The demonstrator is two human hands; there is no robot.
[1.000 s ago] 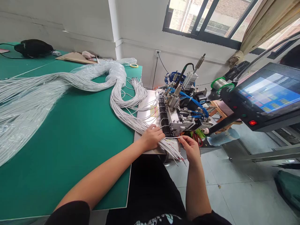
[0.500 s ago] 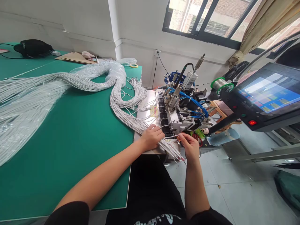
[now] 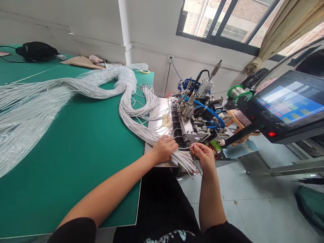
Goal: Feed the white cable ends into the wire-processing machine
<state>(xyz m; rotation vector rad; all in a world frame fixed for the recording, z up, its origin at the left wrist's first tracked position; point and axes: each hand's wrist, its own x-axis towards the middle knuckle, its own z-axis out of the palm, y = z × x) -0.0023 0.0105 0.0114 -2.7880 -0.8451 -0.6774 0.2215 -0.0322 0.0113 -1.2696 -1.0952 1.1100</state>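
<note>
A long bundle of thin white wires (image 3: 76,86) runs across the green table (image 3: 76,152) and fans out onto a metal plate (image 3: 158,123) beside a small machine (image 3: 196,121) with blue hoses. My left hand (image 3: 164,148) is curled down on the wires' ends at the plate's near edge. My right hand (image 3: 204,156) pinches a single white wire (image 3: 184,147) between thumb and fingertips, just in front of the machine's black jaw row. The stripped wire tips (image 3: 191,168) stick out past the table edge between both hands.
A touchscreen panel (image 3: 288,104) on an arm stands to the right. Spools of solder wire (image 3: 236,90) sit behind the machine. A black bag (image 3: 35,51), cardboard (image 3: 81,61) and a tape roll (image 3: 144,71) lie at the table's far end. Tiled floor (image 3: 253,209) lies right.
My right hand has moved slightly up and left with the single wire, closer to the machine's jaws. My left hand has stayed on the wire ends.
</note>
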